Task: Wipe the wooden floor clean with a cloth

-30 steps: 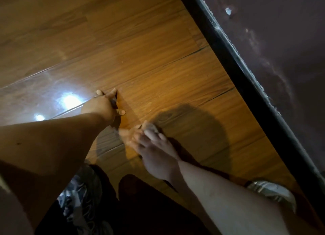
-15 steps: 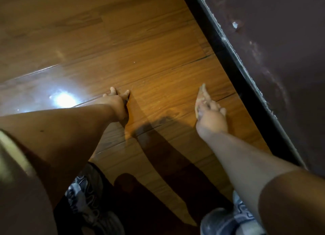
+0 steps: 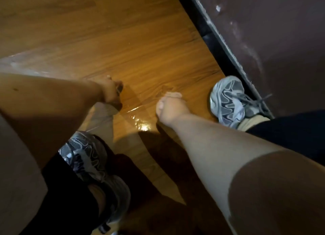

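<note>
While the person squats low over the wooden floor (image 3: 140, 41), both arms reach down to the middle of the frame, which puts body weight over the patch being worked. The left hand (image 3: 110, 92) sits left of centre with its fingers curled in; something dark shows between them, but I cannot tell what it is or whether it is gripped. The right hand (image 3: 169, 107) is just right of centre, knuckles toward the boards and fingers (image 3: 173, 95) tucked tight under, a posture that would suit pressing a wad down. No cloth shows plainly in it, so I cannot say whether it holds one. A pale greyish patch (image 3: 102, 115) lies just below the left hand. It might be the cloth or only a sheen on the plank; I can't decide.

Between the hands a wet-looking glint (image 3: 140, 124) streaks the boards, suggesting this strip is the one under attention. A grey trainer (image 3: 226, 101) is planted at right, beside the dark skirting strip (image 3: 216, 41) and the maroon wall (image 3: 272, 32). The other trainer (image 3: 84, 152) is at lower left, so the feet straddle the work area and leave it free.
</note>
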### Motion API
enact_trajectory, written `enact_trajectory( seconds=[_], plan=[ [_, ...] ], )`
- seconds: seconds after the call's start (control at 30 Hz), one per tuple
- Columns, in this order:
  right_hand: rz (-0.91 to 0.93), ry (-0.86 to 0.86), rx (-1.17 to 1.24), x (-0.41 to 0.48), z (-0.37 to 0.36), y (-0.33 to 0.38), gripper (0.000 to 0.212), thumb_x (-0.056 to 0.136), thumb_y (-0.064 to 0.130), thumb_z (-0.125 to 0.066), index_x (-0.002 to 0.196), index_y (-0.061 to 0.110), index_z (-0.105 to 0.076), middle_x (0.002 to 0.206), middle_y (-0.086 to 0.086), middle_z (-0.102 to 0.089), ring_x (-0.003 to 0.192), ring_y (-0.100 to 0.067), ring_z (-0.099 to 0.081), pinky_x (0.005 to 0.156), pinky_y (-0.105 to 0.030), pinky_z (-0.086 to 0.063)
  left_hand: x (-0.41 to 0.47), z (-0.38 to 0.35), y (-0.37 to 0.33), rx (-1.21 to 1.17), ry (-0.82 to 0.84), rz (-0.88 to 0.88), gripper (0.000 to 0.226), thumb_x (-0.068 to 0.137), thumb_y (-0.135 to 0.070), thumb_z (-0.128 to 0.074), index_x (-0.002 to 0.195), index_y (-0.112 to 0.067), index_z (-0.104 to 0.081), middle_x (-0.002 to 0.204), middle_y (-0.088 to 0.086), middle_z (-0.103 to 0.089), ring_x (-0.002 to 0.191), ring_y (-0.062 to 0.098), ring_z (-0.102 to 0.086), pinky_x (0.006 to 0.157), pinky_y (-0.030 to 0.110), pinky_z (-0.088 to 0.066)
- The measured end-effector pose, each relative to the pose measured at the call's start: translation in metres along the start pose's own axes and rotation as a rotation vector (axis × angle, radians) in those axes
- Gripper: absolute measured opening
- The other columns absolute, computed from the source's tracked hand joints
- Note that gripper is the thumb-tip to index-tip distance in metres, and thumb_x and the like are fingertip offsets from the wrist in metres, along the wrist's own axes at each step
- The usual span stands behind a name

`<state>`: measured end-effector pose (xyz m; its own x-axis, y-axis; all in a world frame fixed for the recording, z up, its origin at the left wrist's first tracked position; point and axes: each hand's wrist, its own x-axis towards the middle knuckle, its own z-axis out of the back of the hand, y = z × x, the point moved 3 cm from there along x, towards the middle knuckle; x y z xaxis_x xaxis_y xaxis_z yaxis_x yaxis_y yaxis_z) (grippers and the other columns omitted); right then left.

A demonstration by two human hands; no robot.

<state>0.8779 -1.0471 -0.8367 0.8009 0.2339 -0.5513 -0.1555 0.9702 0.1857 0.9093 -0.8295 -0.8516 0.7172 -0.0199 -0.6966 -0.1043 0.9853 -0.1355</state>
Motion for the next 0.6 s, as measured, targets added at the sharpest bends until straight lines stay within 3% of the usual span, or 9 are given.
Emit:
enact_trajectory(
  seconds=[0.07, 0.17, 0.27, 0.37, 0.47, 0.53, 0.6],
  plan=[
    [0.179, 0.154, -0.089, 0.003, -0.036, 0.026, 0.042, 0.104, 0.028, -0.037, 0.139, 0.007, -0.046, 0.146, -0.017, -0.039, 0.133, -0.03, -0.038, 0.106, -0.035, -0.031, 0.011, 0.002, 0.009, 0.093, -0.119, 0.032, 0.08, 0.081, -0.046, -0.069, 0.148, -0.025, -0.03, 0.158, 0.013, -0.014, 0.143, 0.033, -0.021, 0.112, 0.043, -0.031],
    [0.315, 0.284, 0.02, 0.007, -0.065, 0.054, 0.045, 0.106, 0.028, -0.026, 0.147, 0.01, -0.03, 0.152, -0.017, -0.025, 0.14, -0.031, -0.026, 0.114, -0.04, -0.02, 0.026, -0.002, 0.026, 0.046, -0.191, 0.115, 0.082, 0.088, -0.044, -0.058, 0.152, -0.036, -0.007, 0.16, 0.011, 0.009, 0.146, 0.035, -0.002, 0.116, 0.05, -0.019],
    [0.39, 0.175, 0.071, 0.02, -0.047, 0.035, 0.033, 0.096, 0.027, -0.047, 0.127, 0.026, -0.055, 0.143, -0.008, -0.037, 0.122, -0.033, -0.041, 0.099, -0.038, -0.036, 0.032, -0.005, 0.043, -0.024, -0.179, 0.172, 0.078, 0.091, -0.043, -0.053, 0.151, -0.04, -0.003, 0.16, 0.008, 0.014, 0.147, 0.033, 0.005, 0.117, 0.052, -0.015],
    [0.164, 0.003, 0.024, 0.055, 0.004, -0.036, 0.04, 0.091, 0.028, -0.052, 0.13, 0.036, -0.054, 0.155, -0.001, -0.025, 0.118, -0.031, -0.046, 0.095, -0.032, -0.037, 0.03, -0.004, 0.054, -0.085, -0.178, 0.191, 0.075, 0.092, -0.043, -0.052, 0.151, -0.038, -0.005, 0.16, 0.01, 0.009, 0.147, 0.033, 0.002, 0.117, 0.048, -0.015],
    [-0.184, -0.063, -0.059, 0.084, 0.068, -0.099, 0.049, 0.095, 0.017, -0.048, 0.142, 0.009, -0.04, 0.155, -0.017, -0.024, 0.129, -0.038, -0.041, 0.104, -0.037, -0.037, 0.034, -0.002, 0.066, -0.263, -0.26, 0.305, 0.072, 0.09, -0.04, -0.054, 0.152, -0.03, -0.018, 0.157, 0.016, -0.009, 0.142, 0.036, -0.018, 0.116, 0.041, -0.023],
    [-0.296, -0.016, -0.057, 0.084, 0.073, -0.091, 0.052, 0.099, 0.011, -0.038, 0.147, -0.005, -0.025, 0.152, -0.026, -0.025, 0.136, -0.039, -0.031, 0.102, -0.032, -0.025, 0.029, -0.011, 0.078, -0.337, -0.31, 0.413, 0.068, 0.089, -0.039, -0.054, 0.15, -0.026, -0.026, 0.145, 0.016, -0.027, 0.132, 0.038, -0.033, 0.111, 0.039, -0.03],
    [-0.326, -0.051, -0.057, 0.081, 0.059, -0.061, 0.058, 0.097, 0.015, -0.041, 0.149, -0.001, -0.021, 0.151, -0.025, -0.025, 0.136, -0.041, -0.029, 0.103, -0.034, -0.027, 0.026, -0.019, 0.085, -0.292, -0.324, 0.429, 0.066, 0.089, -0.041, -0.053, 0.149, -0.028, -0.028, 0.134, 0.015, -0.032, 0.127, 0.04, -0.035, 0.108, 0.042, -0.033]
  ],
)
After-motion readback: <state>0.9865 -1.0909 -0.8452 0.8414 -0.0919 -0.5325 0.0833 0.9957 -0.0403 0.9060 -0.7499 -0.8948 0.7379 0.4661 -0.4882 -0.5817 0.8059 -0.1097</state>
